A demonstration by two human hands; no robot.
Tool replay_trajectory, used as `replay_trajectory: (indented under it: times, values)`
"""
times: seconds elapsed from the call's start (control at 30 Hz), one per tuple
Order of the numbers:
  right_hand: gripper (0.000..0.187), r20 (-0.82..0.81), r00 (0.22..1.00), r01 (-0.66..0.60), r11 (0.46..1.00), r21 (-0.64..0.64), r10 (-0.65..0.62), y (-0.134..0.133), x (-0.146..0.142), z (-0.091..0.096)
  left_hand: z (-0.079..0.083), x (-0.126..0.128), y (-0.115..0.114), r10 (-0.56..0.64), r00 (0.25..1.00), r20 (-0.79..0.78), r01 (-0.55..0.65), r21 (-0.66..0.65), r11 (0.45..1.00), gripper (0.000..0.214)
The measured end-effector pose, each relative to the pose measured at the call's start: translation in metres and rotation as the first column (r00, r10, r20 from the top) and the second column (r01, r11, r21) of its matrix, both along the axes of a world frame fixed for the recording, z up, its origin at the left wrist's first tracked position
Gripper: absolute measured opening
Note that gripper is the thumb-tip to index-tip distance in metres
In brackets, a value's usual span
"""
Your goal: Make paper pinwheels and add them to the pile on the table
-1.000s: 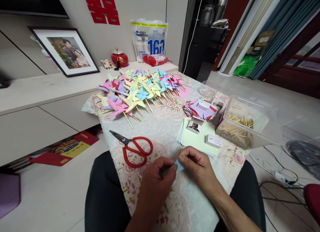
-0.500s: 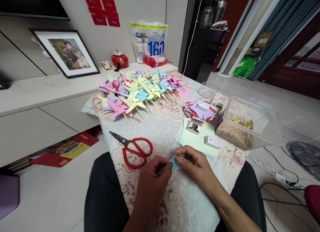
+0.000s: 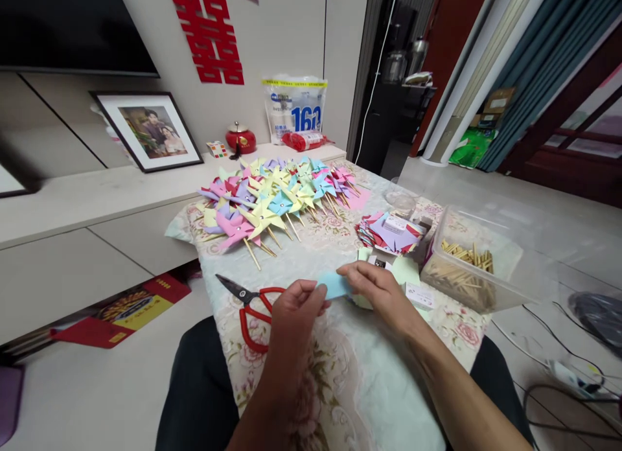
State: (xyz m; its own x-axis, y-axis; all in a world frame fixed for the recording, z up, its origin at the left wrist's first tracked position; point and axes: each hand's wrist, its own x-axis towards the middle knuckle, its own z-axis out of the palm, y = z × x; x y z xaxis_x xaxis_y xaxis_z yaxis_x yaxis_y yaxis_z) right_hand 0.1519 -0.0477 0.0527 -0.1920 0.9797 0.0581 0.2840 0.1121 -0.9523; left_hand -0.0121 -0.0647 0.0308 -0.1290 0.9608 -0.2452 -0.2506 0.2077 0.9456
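A small piece of light blue paper (image 3: 334,285) is stretched between my two hands above the tablecloth. My left hand (image 3: 300,308) pinches its left end between thumb and fingers. At the other end, my right hand (image 3: 372,286) grips the paper, its fingertips partly hiding that edge. Red-handled scissors (image 3: 250,305) lie just left of my left hand, one handle partly covered by it. Beyond my right hand rests a stack of pale green paper sheets (image 3: 407,269), with a small open box (image 3: 380,262) and a white box (image 3: 418,296) on it.
Many paper pinwheels (image 3: 279,201) on sticks are heaped at the table's far side. Cut coloured paper (image 3: 389,234) lies right of them. A clear plastic bin (image 3: 457,286) of short sticks stands at the right edge. Behind, a cabinet (image 3: 63,221) carries a framed photo (image 3: 150,130).
Both hands have lifted the blue paper up and away from me, and more of its surface shows. The view has tilted upward a little.
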Motion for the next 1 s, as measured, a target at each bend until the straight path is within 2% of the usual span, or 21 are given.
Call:
replay_trajectory:
  times: [0.13,0.27,0.37,0.47,0.67,0.73,0.87,1.0]
  values:
    - [0.051,-0.113,0.992,0.044,0.998,-0.047,-0.049,0.049,0.004,0.013,0.007,0.013,0.043,0.085,0.973,0.216,-0.084,-0.016,0.996,0.038]
    - [0.043,-0.187,0.978,0.08,0.995,-0.057,-0.09,0.073,0.001,0.008,-0.001,0.021,0.065,0.097,0.94,0.327,-0.1,-0.006,0.995,0.041]
    - [0.039,-0.299,0.945,0.122,0.992,-0.04,-0.128,0.074,-0.001,-0.007,-0.013,0.021,0.067,0.074,0.947,0.312,-0.068,-0.029,0.997,0.038]
    - [0.033,-0.318,0.935,0.149,0.988,-0.051,-0.157,0.073,0.0,-0.021,-0.02,0.02,0.065,0.035,0.966,0.258,-0.03,-0.025,0.999,0.037]
    - [0.025,-0.283,0.949,0.118,0.989,-0.093,-0.14,0.072,0.005,-0.025,-0.021,0.018,0.064,0.002,0.989,0.148,-0.005,0.017,1.0,0.03]
    - [0.03,-0.31,0.941,0.104,0.986,-0.128,-0.14,0.072,0.004,-0.026,-0.021,0.018,0.063,0.01,0.987,0.158,-0.015,0.031,0.999,0.027]
    - [0.052,-0.416,0.903,0.027,0.98,-0.198,-0.109,0.069,0.003,-0.027,-0.021,0.016,0.063,0.031,0.972,0.235,-0.03,-0.005,1.0,0.027]
    - [0.056,-0.473,0.879,-0.044,0.975,-0.216,-0.065,0.068,0.004,-0.029,-0.019,0.015,0.062,0.02,0.939,0.343,-0.002,-0.053,0.999,0.03]
